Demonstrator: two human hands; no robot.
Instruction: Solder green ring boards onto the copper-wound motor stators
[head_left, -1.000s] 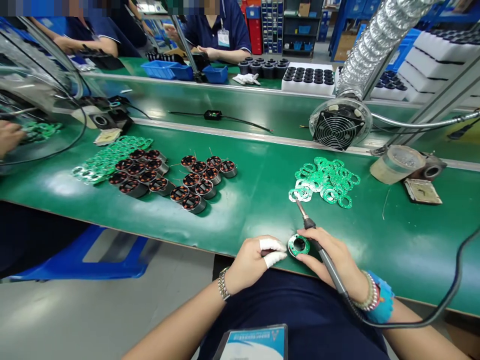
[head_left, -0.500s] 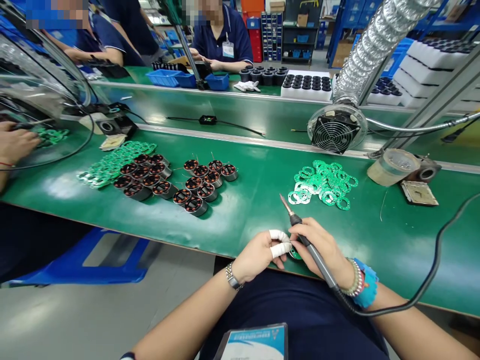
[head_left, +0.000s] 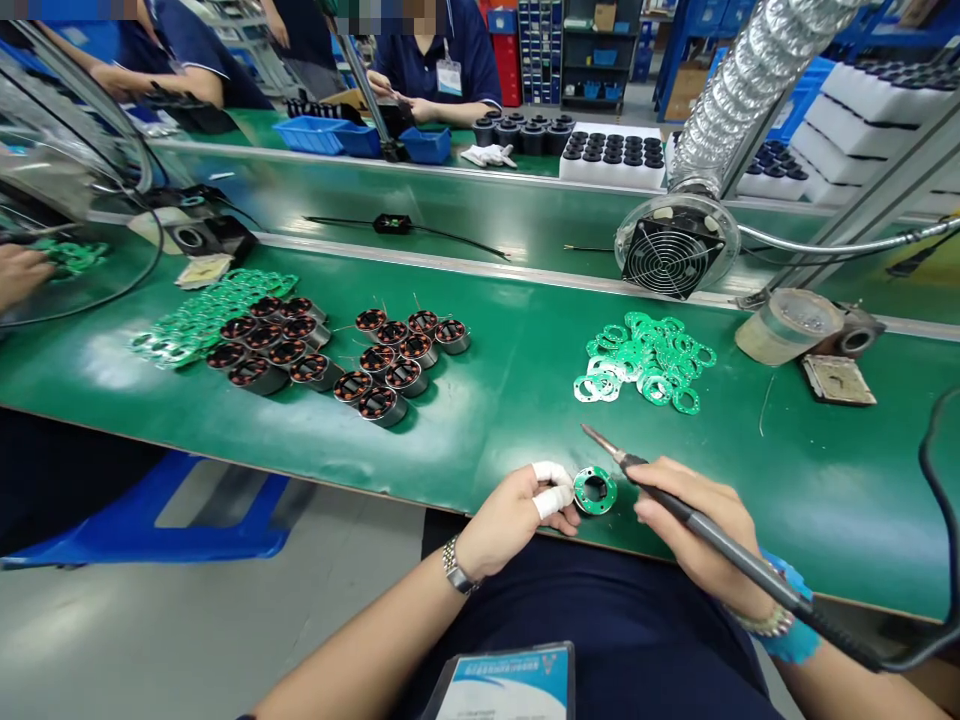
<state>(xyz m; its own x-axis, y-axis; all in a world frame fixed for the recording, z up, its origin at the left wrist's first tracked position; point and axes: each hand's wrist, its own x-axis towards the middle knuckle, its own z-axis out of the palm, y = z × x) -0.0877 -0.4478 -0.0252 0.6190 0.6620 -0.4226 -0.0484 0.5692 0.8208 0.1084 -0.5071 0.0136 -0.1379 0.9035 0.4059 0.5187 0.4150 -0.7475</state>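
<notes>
My left hand (head_left: 517,512), with white tape on thumb and forefinger, grips the left side of a motor stator topped by a green ring circuit board (head_left: 604,506), near the table's front edge. The board faces up and dark metal shows through its hole. In my right hand (head_left: 694,515) is a soldering iron (head_left: 720,549), held like a pen. Its bare tip points up and left, above and apart from the board. Beyond it lies a loose heap of green ring boards (head_left: 637,350). Several copper-wound stators (head_left: 382,403) stand in a group to the left.
A fan on a foil duct (head_left: 666,258) hangs at the back. A tub (head_left: 787,328) and a soldering iron stand with sponge (head_left: 838,380) sit at right. The iron's cord (head_left: 930,510) loops at far right. More ring boards (head_left: 202,320) lie left; co-workers sit beyond.
My right hand has moved right, away from my left fingers, taking the soldering iron with it. The ring board is now in plain sight. My left hand keeps its grip.
</notes>
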